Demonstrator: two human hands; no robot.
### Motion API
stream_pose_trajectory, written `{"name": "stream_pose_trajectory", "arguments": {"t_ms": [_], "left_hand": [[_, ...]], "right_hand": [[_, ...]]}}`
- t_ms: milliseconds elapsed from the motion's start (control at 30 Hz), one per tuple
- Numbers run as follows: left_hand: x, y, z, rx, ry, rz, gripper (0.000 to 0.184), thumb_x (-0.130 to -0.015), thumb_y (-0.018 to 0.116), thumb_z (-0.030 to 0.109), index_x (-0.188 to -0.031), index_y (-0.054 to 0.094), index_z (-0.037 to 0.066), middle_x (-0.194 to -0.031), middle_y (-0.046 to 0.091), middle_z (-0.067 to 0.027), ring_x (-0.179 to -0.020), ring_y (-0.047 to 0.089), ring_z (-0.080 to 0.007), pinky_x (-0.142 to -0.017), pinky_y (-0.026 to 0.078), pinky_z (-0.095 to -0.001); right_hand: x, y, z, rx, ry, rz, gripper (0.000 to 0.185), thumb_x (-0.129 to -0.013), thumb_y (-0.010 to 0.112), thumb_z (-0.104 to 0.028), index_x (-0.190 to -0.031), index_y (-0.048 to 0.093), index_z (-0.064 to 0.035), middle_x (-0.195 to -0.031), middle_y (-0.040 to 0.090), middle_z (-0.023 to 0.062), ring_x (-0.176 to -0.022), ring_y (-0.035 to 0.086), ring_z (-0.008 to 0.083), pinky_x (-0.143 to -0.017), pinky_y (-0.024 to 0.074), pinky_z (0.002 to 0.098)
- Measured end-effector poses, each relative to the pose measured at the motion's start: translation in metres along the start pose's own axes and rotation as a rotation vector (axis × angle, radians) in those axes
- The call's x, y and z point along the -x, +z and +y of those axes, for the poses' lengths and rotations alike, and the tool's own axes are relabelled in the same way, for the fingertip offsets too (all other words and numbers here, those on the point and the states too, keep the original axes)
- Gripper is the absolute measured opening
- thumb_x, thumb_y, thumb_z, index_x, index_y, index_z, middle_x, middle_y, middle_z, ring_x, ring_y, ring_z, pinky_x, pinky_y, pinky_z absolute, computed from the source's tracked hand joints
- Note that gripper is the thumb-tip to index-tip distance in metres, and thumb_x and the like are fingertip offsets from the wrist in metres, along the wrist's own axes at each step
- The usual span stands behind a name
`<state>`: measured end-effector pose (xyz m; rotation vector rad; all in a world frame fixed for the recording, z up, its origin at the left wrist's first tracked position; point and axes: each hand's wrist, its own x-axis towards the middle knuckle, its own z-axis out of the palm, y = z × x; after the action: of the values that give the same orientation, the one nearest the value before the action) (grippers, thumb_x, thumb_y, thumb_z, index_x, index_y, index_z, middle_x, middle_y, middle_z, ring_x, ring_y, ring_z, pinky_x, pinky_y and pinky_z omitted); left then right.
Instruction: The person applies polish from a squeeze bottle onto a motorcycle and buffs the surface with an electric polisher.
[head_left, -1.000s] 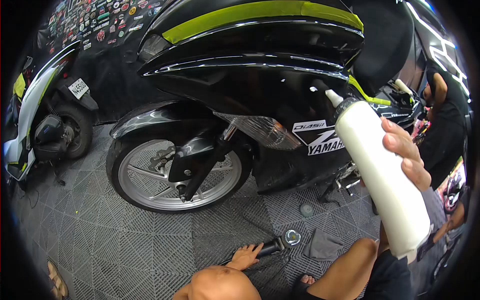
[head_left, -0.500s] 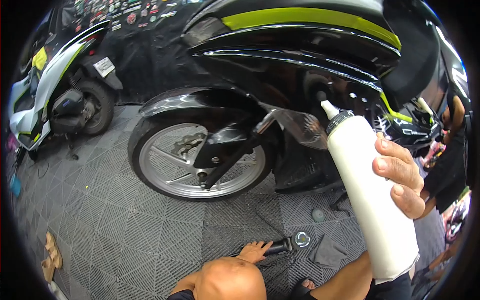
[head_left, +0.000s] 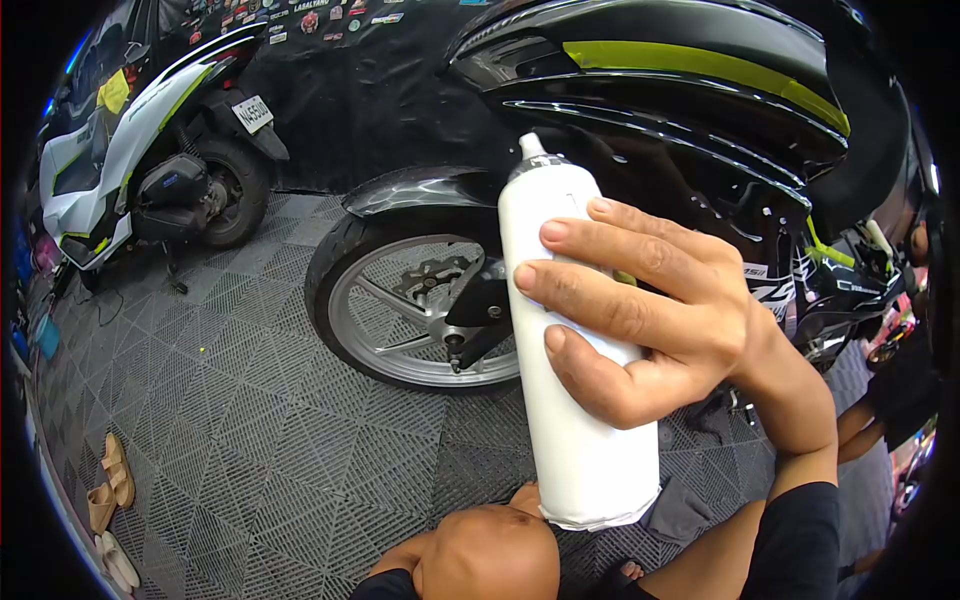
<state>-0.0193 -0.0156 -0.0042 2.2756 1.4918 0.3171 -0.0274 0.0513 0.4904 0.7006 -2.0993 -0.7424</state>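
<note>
My right hand [head_left: 650, 310] is wrapped around a white squeeze bottle [head_left: 590, 450], fingers across its front. The bottle stands nearly upright, its pointed nozzle [head_left: 531, 146] uppermost, in front of the motorcycle's dark front side panel. Only a sliver of my left hand [head_left: 527, 495] shows between my bent knee and the bottle's base; its fingers are hidden. Behind the bottle is a black motorcycle [head_left: 690, 130] with a yellow-green stripe. Its front wheel [head_left: 350, 330] has silver spokes and a black fender [head_left: 420, 190].
A white scooter [head_left: 120, 170] stands at the left by a black wall covering with stickers. Grey tiles [head_left: 250, 430] cover the floor. A grey cloth [head_left: 680, 510] lies right of the bottle's base. Sandals [head_left: 115, 470] sit at lower left. Another person's arm [head_left: 855, 425] shows at the right.
My right hand has moved left with the bottle, which is now more upright. The view has shifted slightly. The polisher-like tool near my left hand is now hidden behind the bottle.
</note>
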Motion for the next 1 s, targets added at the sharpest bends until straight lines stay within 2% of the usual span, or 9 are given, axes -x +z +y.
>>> {"name": "stream_pose_trajectory", "arguments": {"t_ms": [367,400,533,700,867,933,967,1000], "left_hand": [[0.0,-0.008,0.004,0.006,0.008,-0.038,0.065,-0.085,0.067,0.03,-0.139,0.039,0.007,-0.13,0.049,-0.0224,-0.111,0.055,-0.0422,-0.09,0.048,-0.0493],[0.0,-0.008,0.004,0.026,0.004,-0.047,0.071,-0.086,0.067,0.03,-0.144,0.032,0.009,-0.131,0.048,-0.0226,-0.114,0.053,-0.0421,-0.093,0.047,-0.0488],[-0.002,-0.008,0.004,0.006,-0.018,-0.113,0.075,-0.088,0.065,0.031,-0.149,0.026,0.015,-0.134,0.046,-0.0201,-0.118,0.05,-0.0405,-0.097,0.045,-0.0473],[0.0,-0.001,0.005,-0.019,0.004,0.005,0.081,-0.082,0.071,0.029,-0.149,0.028,0.015,-0.126,0.052,-0.0177,-0.108,0.056,-0.0368,-0.091,0.048,-0.0448],[0.0,0.008,0.001,-0.026,0.004,0.049,0.079,-0.082,0.071,0.027,-0.149,0.029,0.016,-0.127,0.051,-0.0177,-0.108,0.056,-0.0368,-0.091,0.048,-0.0453],[-0.002,0.001,0.004,0.008,-0.002,0.0,0.081,-0.082,0.071,0.027,-0.149,0.027,0.016,-0.127,0.051,-0.0179,-0.111,0.055,-0.0377,-0.092,0.047,-0.0469],[-0.001,-0.005,0.006,0.029,-0.027,-0.014,0.082,-0.081,0.071,0.028,-0.149,0.026,0.016,-0.127,0.051,-0.018,-0.112,0.055,-0.0382,-0.093,0.047,-0.0476],[-0.006,-0.012,0.009,0.081,-0.055,-0.138,0.083,-0.084,0.069,0.032,-0.15,0.022,0.015,-0.137,0.045,-0.0215,-0.122,0.049,-0.0423,-0.099,0.044,-0.0501]], "right_hand": [[0.045,-0.095,-0.039,0.016,0.215,-0.276,0.045,-0.075,0.069,-0.008,-0.113,0.046,-0.0175,-0.104,0.067,0.0144,-0.097,0.066,0.0357,-0.084,0.056,0.0516],[0.048,-0.102,-0.04,0.015,0.233,-0.259,0.047,-0.075,0.07,-0.007,-0.114,0.046,-0.017,-0.105,0.067,0.015,-0.097,0.066,0.0363,-0.084,0.0556,0.052],[0.059,-0.101,-0.033,0.009,0.186,-0.058,0.056,-0.073,0.073,-0.007,-0.121,0.045,-0.0161,-0.107,0.066,0.0172,-0.1,0.065,0.0391,-0.086,0.0545,0.0529],[0.044,-0.079,-0.003,-0.069,0.119,-0.004,0.053,-0.072,0.074,-0.007,-0.117,0.046,-0.0133,-0.105,0.067,0.0209,-0.101,0.065,0.0413,-0.088,0.0527,0.0532],[0.067,-0.118,-0.022,-0.018,0.315,-0.038,0.058,-0.077,0.074,-0.012,-0.127,0.045,-0.0145,-0.113,0.063,0.022,-0.107,0.062,0.0425,-0.091,0.0508,0.0537],[0.077,-0.124,-0.045,0.006,0.475,0.08,0.048,-0.082,0.07,-0.016,-0.125,0.049,-0.0139,-0.113,0.063,0.0215,-0.108,0.062,0.0408,-0.091,0.0501,0.0551],[0.094,-0.136,-0.057,-0.053,0.545,0.03,0.041,-0.085,0.065,-0.02,-0.123,0.052,-0.0132,-0.114,0.062,0.0213,-0.108,0.061,0.0404,-0.091,0.0494,0.0558],[0.111,-0.15,-0.071,-0.108,0.618,-0.018,0.035,-0.088,0.06,-0.024,-0.121,0.055,-0.0125,-0.114,0.062,0.0211,-0.109,0.06,0.04,-0.091,0.0487,0.0564]]}}
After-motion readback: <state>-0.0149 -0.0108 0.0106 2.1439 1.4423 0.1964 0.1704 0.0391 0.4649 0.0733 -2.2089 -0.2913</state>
